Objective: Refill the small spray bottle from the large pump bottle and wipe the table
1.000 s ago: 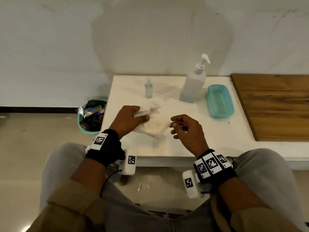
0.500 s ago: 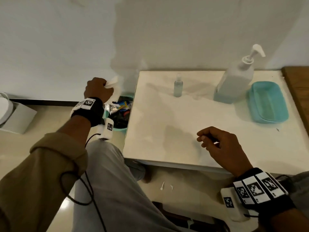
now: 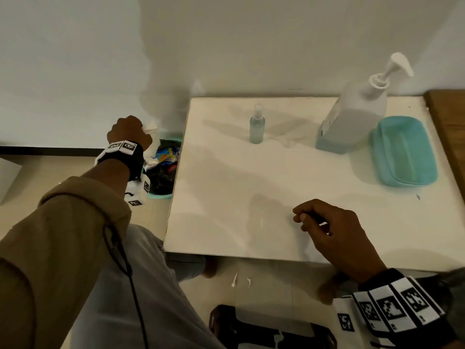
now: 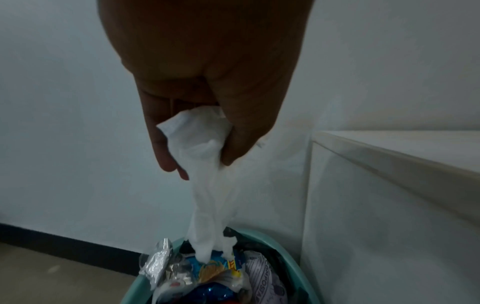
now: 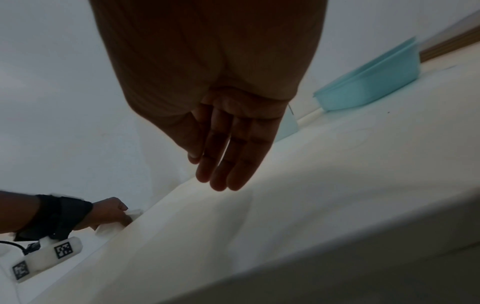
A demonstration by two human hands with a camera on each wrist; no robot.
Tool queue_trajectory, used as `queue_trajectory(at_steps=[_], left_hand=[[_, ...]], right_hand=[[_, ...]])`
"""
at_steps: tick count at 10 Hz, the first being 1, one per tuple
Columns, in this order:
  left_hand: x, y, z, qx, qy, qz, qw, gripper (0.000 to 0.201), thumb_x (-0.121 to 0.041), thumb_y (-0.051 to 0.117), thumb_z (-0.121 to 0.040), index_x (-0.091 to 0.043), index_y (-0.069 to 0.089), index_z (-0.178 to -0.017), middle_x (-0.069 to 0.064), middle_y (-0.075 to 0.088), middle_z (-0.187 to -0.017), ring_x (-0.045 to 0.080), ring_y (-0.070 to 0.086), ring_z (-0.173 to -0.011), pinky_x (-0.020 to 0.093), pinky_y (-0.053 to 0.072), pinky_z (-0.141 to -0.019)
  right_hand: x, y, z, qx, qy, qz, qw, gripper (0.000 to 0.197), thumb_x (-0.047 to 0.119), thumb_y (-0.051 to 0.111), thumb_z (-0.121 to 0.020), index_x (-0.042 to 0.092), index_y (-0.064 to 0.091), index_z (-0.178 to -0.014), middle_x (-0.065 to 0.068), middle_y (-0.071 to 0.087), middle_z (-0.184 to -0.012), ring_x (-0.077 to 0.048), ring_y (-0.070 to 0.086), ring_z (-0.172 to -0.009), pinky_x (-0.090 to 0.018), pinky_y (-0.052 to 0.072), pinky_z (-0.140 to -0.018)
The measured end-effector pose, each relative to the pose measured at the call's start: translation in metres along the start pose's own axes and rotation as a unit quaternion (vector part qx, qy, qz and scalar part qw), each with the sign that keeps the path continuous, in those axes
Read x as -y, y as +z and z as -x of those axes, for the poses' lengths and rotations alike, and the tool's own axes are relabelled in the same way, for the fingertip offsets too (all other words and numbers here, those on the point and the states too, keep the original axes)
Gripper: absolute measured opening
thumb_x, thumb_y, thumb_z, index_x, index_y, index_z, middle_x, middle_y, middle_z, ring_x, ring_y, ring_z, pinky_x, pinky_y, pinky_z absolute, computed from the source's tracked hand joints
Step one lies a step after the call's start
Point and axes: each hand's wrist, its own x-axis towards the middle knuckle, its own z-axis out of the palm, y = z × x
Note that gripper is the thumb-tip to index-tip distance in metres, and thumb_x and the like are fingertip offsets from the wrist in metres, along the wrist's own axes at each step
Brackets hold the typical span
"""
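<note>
Bottles: two, a small spray bottle point(image 3: 257, 127) and a large pump bottle point(image 3: 352, 117), upper right. Left hand point(image 3: 129, 132) pinches one crumpled white tissue point(image 4: 207, 174) over the bin point(image 4: 135, 288); right hand point(image 3: 334, 235) relaxed, holding nothing.

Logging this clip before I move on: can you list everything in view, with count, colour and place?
small spray bottle: 1, clear with bluish liquid, upright at the table's back
large pump bottle: 1, white, back right of the table
tray: 1, teal, right of the pump bottle
table: 1, white
wooden surface: 1, brown, right edge
bin: 1, teal, full of wrappers, on the floor left of the table
tissue: 1, white, dangling over the bin
left hand: pinching the tissue
right hand: loosely curled over the table, holding nothing
</note>
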Motion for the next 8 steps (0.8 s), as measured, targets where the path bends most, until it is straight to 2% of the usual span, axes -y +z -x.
queue_trajectory(at_steps=[1, 2, 3, 5, 7, 8], left_hand=[[0.002, 0.006, -0.002, 0.001, -0.027, 0.021, 0.999, 0.017, -0.014, 0.068, -0.079, 0.0, 0.067, -0.089, 0.026, 0.067, -0.1, 0.047, 0.064, -0.095, 0.048, 0.052, -0.085], [0.01, 0.014, -0.004, 0.006, -0.077, 0.056, 0.995, 0.031, -0.021, 0.071, -0.081, 0.003, 0.067, -0.1, 0.028, 0.065, -0.109, 0.049, 0.062, -0.102, 0.051, 0.051, -0.089], [0.014, 0.017, -0.006, 0.008, -0.094, 0.08, 0.992, 0.033, -0.021, 0.07, -0.082, 0.005, 0.066, -0.102, 0.03, 0.064, -0.109, 0.05, 0.062, -0.101, 0.051, 0.05, -0.087], [0.018, 0.022, -0.008, 0.004, -0.103, 0.114, 0.988, 0.031, -0.015, 0.069, -0.08, 0.01, 0.066, -0.098, 0.033, 0.065, -0.104, 0.051, 0.063, -0.097, 0.051, 0.052, -0.084], [0.018, 0.03, -0.014, 0.021, -0.117, 0.138, 0.983, 0.034, -0.017, 0.069, -0.082, 0.013, 0.065, -0.098, 0.032, 0.065, -0.102, 0.049, 0.063, -0.099, 0.049, 0.051, -0.083], [0.018, 0.028, -0.018, 0.009, -0.134, 0.147, 0.98, 0.035, -0.019, 0.07, -0.08, 0.012, 0.062, -0.095, 0.031, 0.064, -0.101, 0.048, 0.063, -0.098, 0.047, 0.05, -0.08]], right_hand=[[-0.002, -0.001, -0.001, -0.004, 0.005, -0.003, 1.0, 0.017, 0.014, 0.059, -0.096, 0.028, 0.068, -0.1, 0.017, 0.072, -0.088, -0.004, 0.068, -0.084, -0.012, 0.051, -0.064], [-0.004, -0.002, -0.001, -0.002, 0.008, -0.007, 1.0, 0.017, 0.014, 0.059, -0.096, 0.029, 0.068, -0.1, 0.016, 0.073, -0.088, -0.004, 0.068, -0.084, -0.014, 0.052, -0.066], [-0.004, -0.002, 0.0, -0.002, 0.014, -0.007, 1.0, 0.018, 0.014, 0.059, -0.096, 0.028, 0.068, -0.1, 0.017, 0.073, -0.088, -0.003, 0.068, -0.084, -0.011, 0.05, -0.065], [-0.005, -0.002, 0.0, -0.001, 0.02, -0.008, 1.0, 0.019, 0.013, 0.059, -0.096, 0.028, 0.068, -0.1, 0.016, 0.073, -0.088, -0.003, 0.068, -0.084, -0.012, 0.05, -0.067], [-0.006, -0.001, -0.001, 0.009, 0.031, -0.005, 0.999, 0.018, 0.013, 0.059, -0.096, 0.028, 0.069, -0.1, 0.017, 0.072, -0.088, -0.001, 0.068, -0.085, -0.011, 0.049, -0.067], [-0.005, -0.001, -0.001, 0.006, 0.044, -0.013, 0.999, 0.017, 0.014, 0.058, -0.096, 0.027, 0.069, -0.1, 0.017, 0.072, -0.088, 0.0, 0.067, -0.084, -0.01, 0.048, -0.066]])
